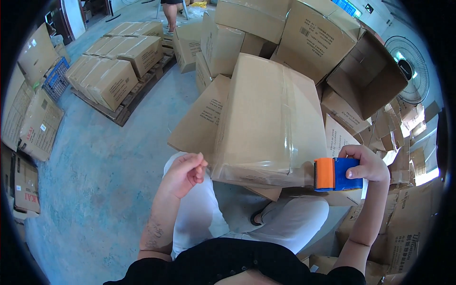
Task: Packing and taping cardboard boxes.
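Note:
A large cardboard box (266, 104) stands tilted in front of my knees. Shiny clear tape (288, 118) runs down its upper face, and more tape glints along the near edge. My right hand (365, 164) grips a blue and orange tape dispenser (335, 174) at the box's near right corner. The dispenser's orange end faces left, against or very near the cardboard. By the near left corner, my left hand (186, 175) is raised with its fingers curled in and the thumb over them. I see nothing in it, and it looks slightly apart from the box.
Behind the box are piled cartons (313, 42), one open box (365, 71) tipped sideways among them. A standing fan (407, 69) is at right. Taped cartons fill a wooden pallet (124, 111) at back left, near a blue crate (57, 78). Another person's leg (171, 16) shows far back.

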The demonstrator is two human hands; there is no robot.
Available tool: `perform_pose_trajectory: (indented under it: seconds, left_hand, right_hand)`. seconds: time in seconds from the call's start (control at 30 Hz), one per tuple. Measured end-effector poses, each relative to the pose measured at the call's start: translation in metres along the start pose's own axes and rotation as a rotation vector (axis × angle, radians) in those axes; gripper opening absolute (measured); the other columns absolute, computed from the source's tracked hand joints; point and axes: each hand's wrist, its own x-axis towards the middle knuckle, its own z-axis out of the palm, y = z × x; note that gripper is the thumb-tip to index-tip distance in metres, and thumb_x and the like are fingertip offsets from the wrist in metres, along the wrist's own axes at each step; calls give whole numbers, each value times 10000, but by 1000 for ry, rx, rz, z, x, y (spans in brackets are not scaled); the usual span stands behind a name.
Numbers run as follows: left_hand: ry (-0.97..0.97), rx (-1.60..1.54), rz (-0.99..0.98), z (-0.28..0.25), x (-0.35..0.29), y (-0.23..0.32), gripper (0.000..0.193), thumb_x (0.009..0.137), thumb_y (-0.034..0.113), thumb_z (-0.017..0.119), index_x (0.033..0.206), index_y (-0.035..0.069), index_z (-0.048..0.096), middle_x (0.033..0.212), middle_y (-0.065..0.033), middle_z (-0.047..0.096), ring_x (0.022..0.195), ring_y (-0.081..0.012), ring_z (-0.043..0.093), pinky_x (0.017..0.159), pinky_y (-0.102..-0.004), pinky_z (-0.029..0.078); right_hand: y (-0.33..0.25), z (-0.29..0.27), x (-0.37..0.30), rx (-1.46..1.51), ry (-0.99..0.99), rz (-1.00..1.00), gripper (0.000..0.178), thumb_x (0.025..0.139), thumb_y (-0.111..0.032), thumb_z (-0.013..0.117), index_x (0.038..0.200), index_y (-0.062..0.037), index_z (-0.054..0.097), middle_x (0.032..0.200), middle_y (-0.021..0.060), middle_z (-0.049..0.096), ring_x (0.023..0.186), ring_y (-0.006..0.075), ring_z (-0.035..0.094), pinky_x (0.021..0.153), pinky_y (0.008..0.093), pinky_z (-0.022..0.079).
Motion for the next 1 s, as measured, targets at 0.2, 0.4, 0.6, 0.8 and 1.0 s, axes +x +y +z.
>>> perform_pose_trajectory:
  seconds: [0.2, 0.4, 0.6, 0.8, 1.0]
  left_hand:
    - [-19, 142, -93, 6, 3, -9, 211, 935, 245, 679, 857, 49, 673, 652, 17, 603, 545, -86, 550, 518, -239, 476]
    - [8, 351, -44, 28, -1, -7, 224, 935, 240, 682, 798, 70, 632, 689, 11, 610, 594, -80, 587, 570, -233, 511]
    - [-49, 585, 64, 29, -3, -13, 285, 936, 289, 689, 851, 32, 599, 719, -21, 625, 639, -97, 621, 598, -250, 530]
    - [38, 913, -103, 11, 6, -28, 283, 969, 245, 638, 1025, -18, 551, 847, -77, 644, 686, -138, 632, 625, -298, 532]
    - [-85, 1320, 1034, 109, 15, 48, 150, 963, 142, 608, 1063, 33, 630, 1103, -125, 660, 1038, -272, 651, 877, -361, 516]
  right_hand:
    - [-1, 4, -1, 15, 103, 0, 585, 698, -563, 793, 905, -45, 615, 722, -7, 572, 667, 59, 540, 592, 196, 424]
    - [1, 6, -3, 45, 121, 22, 574, 690, -542, 811, 886, -41, 611, 707, -20, 560, 652, 48, 519, 592, 191, 414]
    - [4, 9, -7, 84, 169, 25, 517, 699, -482, 831, 862, -46, 605, 661, -36, 534, 619, 37, 483, 560, 192, 381]
    - [13, 10, -11, 57, 206, 61, 513, 685, -459, 839, 838, -41, 584, 652, -73, 502, 595, -2, 431, 514, 182, 312]
    - [24, 5, -18, 44, 161, -17, 420, 769, -401, 796, 861, -41, 598, 652, -41, 529, 624, 34, 476, 546, 216, 362]
